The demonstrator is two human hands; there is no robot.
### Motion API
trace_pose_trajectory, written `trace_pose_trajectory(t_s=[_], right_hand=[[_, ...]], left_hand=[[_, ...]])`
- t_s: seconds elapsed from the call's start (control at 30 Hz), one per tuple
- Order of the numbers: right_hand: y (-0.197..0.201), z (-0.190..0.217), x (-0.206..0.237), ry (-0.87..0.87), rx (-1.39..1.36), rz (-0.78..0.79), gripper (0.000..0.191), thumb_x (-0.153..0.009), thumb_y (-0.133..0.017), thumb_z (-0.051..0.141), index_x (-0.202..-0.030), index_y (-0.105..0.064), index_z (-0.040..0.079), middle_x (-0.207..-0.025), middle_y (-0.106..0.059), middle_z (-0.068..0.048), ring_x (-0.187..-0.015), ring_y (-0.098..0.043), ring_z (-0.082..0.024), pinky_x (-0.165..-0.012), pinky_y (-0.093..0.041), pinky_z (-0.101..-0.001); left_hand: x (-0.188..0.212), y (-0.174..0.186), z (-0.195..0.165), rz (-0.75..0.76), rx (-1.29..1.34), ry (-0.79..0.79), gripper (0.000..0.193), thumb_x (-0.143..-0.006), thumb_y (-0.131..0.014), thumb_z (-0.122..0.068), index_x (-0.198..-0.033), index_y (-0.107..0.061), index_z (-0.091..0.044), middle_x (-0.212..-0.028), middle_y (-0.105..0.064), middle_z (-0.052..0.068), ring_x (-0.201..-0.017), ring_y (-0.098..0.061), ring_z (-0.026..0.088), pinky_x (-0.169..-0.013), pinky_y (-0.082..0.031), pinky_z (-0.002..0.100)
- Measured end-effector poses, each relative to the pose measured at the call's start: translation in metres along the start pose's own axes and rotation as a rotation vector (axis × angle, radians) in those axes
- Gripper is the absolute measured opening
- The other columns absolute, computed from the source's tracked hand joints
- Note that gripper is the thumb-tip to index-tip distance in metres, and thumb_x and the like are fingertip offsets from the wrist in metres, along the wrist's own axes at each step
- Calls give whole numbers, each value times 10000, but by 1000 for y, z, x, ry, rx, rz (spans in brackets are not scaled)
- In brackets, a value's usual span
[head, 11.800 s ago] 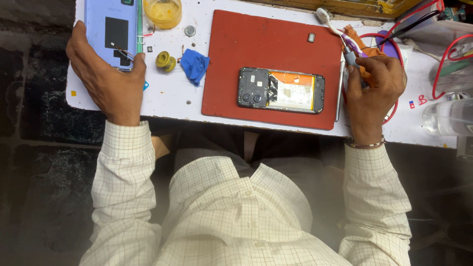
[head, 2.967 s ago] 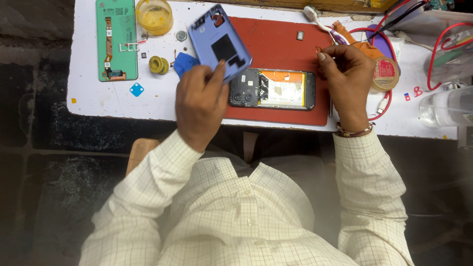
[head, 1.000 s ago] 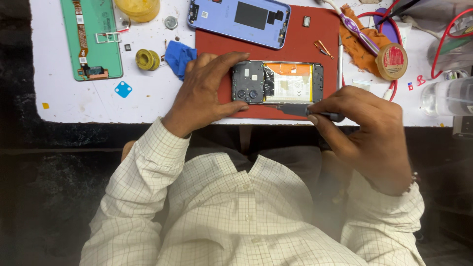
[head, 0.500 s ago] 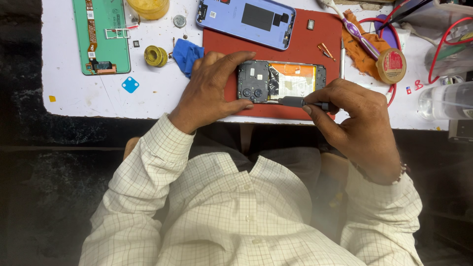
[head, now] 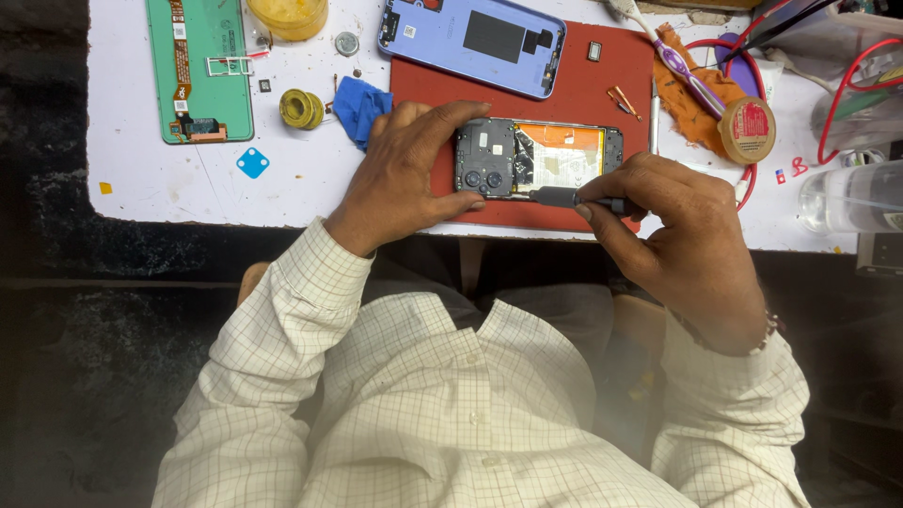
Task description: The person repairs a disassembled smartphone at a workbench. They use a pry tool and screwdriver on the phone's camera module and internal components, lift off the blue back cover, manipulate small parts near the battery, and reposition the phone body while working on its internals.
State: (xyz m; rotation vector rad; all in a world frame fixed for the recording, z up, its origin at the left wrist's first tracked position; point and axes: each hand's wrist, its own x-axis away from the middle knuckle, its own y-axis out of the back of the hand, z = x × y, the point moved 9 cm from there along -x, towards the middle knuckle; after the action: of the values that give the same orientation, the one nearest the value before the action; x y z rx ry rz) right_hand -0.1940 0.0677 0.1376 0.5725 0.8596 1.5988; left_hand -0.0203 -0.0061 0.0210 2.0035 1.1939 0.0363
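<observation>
The left hand (head: pixel 400 169) is curling its thumb and fingers around the camera end of the opened black smartphone with an orange-labelled battery (head: pixel 538 158), pinning it flat on the dark red rectangular work mat (head: pixel 527 113). The right hand (head: pixel 673 235) is closing in a pinch grip around a slim dark metal-tipped screwdriver (head: pixel 574 198), which is lying nearly level, its tip touching the near long edge of the phone, just beside the left thumb. The phone is sitting between the two hands, on the mat on the white table (head: pixel 188 188).

Just beyond the left hand, a crumpled blue cloth (head: pixel 362 105) is lying beside a small yellow tape roll (head: pixel 301 108). Further beyond it, a lavender-blue plastic phone back cover (head: pixel 472 42) is resting half on the mat. Well to the left of the left hand, a green rectangular phone display panel (head: pixel 199 71) is lying face down. Beyond the right hand, a purple-handled toothbrush (head: pixel 677 66) is lying across an orange rag (head: pixel 691 103), near a tan round tape roll with a red label (head: pixel 748 130).
</observation>
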Motion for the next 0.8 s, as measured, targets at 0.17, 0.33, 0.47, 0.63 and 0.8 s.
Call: trace_pose_trajectory(t_s=[0.17, 0.33, 0.47, 0.63, 0.8], right_hand=[[-2, 9, -9, 129, 88, 62, 119, -900, -746, 20, -1006, -693, 7, -907, -682, -114, -807, -688, -233, -685, -535, -334], [-16, 11, -40, 251, 223, 172, 103, -926, -687, 59, -1007, -655, 3, -897, -688, -151, -828, -672, -339, -707, -524, -436], [-33, -3, -65, 176, 320, 116, 221, -877, -739, 209, -963, -655, 24, -851, -739, -156, -774, -710, -356, -633, -529, -466], [-48, -42, -71, 26, 569, 176, 172, -946, -728, 245, -1007, -712, 84, -833, -733, -188, -809, -698, -383, -709, -545, -484], [-54, -40, -77, 290, 504, 241, 129, -883, -646, 155, -972, -727, 108, -927, -762, -120, -827, -736, -310, -713, -574, -434]], left_hand=[[9, 10, -20, -129, -51, -162, 763, -759, -928, -315, -1400, -555, -136, -1367, -594, 116, -1199, -558, 307, -982, -433, 462], [66, -16, -49, -232, 101, -171, 170, -880, -821, -177, -968, -700, -98, -972, -671, 95, -904, -648, 301, -826, -530, 420], [153, -120, 2, 700, 31, 488, 380, -967, -630, -431, -952, -740, -68, -903, -734, 154, -838, -707, 315, -799, -561, 432], [203, -151, 18, 651, 223, 658, 402, -938, -628, -412, -1153, -722, -86, -1181, -700, 155, -1079, -650, 337, -904, -507, 482], [192, -184, 12, 735, 273, 626, 365, -1023, -518, -310, -1156, -725, -40, -1182, -734, 182, -1089, -687, 361, -986, -488, 469]])
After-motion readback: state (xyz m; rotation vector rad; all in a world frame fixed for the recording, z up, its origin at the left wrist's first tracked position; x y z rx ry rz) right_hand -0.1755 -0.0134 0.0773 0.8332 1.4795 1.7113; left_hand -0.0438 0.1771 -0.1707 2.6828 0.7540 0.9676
